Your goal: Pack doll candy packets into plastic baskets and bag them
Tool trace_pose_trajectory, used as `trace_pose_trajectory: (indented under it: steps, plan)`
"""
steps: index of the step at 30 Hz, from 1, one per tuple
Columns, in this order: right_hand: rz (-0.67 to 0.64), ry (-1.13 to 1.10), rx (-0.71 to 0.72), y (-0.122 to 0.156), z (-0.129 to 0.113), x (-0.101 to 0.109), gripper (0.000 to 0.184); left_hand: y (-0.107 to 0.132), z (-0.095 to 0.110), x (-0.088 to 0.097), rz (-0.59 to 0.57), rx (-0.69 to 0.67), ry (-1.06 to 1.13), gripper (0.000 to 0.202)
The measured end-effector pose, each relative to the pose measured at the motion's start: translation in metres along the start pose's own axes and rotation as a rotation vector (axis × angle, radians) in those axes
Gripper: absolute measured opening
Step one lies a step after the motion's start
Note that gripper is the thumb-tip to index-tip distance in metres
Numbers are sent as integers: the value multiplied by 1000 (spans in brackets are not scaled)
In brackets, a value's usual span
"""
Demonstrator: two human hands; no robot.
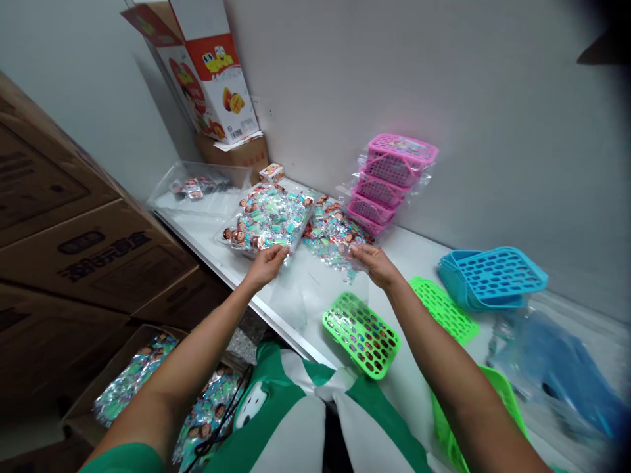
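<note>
A clear plastic bag [290, 299] is stretched between my hands over the white table. My left hand [269, 265] pinches its left side, close to a large clear pack of shiny printed sachets [271, 213]. On the other side, my right hand [375, 263] has its fingers closed on the bag's edge, in front of loose shiny sachets [335, 230]. Below the bag lies a bright green perforated basket [362, 335], lid up, with colourful contents showing through the holes. The bag's lower outline is faint and hard to follow.
Pink baskets [389, 184] in clear wrap are stacked against the wall. Blue lids or baskets [497, 276] and more green ones [444, 309] lie right, beside a blue plastic bag [562, 368]. Cartons [98, 256] line the left; an open box of sachets [138, 374] sits below.
</note>
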State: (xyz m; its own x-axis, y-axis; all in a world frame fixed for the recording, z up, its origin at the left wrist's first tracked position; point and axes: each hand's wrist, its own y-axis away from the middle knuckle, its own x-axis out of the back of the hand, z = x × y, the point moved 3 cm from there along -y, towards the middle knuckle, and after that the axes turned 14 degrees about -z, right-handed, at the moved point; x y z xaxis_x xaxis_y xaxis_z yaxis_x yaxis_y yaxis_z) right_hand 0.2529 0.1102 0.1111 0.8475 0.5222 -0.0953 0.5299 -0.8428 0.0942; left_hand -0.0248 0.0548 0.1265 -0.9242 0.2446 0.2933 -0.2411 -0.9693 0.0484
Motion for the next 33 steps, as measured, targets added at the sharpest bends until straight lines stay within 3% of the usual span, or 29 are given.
trace_pose_trajectory:
  steps: [3,8,11,14,17,20,23,26,29,33]
  plan:
    - [15,-211,-48,2,11,8,46,3,-7,-9,-51,114,251,35]
    - [219,-429,-69,26,54,24,61,10,-21,-13,177,212,898,18]
    - [239,-473,-151,45,87,12,62,13,-31,-17,290,258,1112,10]
    - [170,-514,-174,55,102,-11,62,13,-42,-24,334,312,1172,11]
    - [76,-564,-146,52,95,-28,61,12,-50,-34,323,359,1154,12]
    - [42,-562,-83,42,84,-31,48,13,-58,-42,313,367,1115,11]
    - [139,-500,-125,33,86,-24,31,16,-66,-48,320,397,1089,13]
    - [219,-441,-212,27,94,-17,27,19,-72,-49,334,437,1060,17]
    - [250,-280,-272,29,96,-11,34,19,-76,-51,374,462,1043,18]
    - [577,1,-229,54,88,-9,54,18,-82,-59,477,498,1050,21]
